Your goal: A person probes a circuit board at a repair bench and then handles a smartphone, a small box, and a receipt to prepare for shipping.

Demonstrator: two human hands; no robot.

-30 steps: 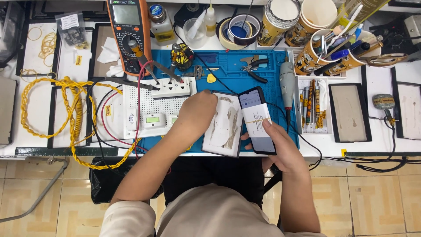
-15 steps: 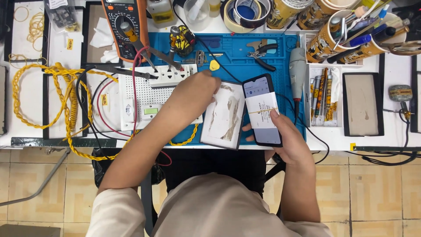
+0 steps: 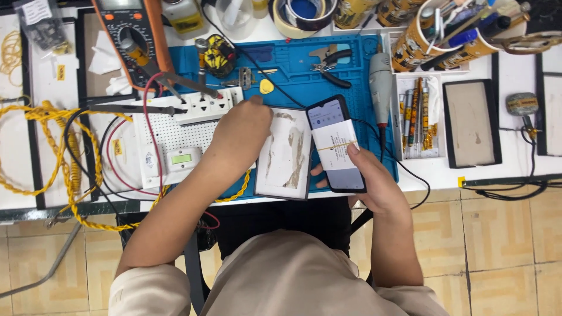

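Phone between right-hand fingers

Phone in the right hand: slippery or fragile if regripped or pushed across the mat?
The phone is a flat, rigid slab, so it likely won't flex. Its glossy screen suggests a slick, breakable face. The right hand cradles it from below with the thumb on top, a fairly loose hold. The paper slip banded around it might shift. Pushed on the blue mat, it should slide, not roll.

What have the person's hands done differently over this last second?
The left hand slid off the white tray toward the power strip, fingertips now at its end. The right hand kept holding the phone, thumb on the paper slip banded to it. Tray, blue mat and tools stayed put.
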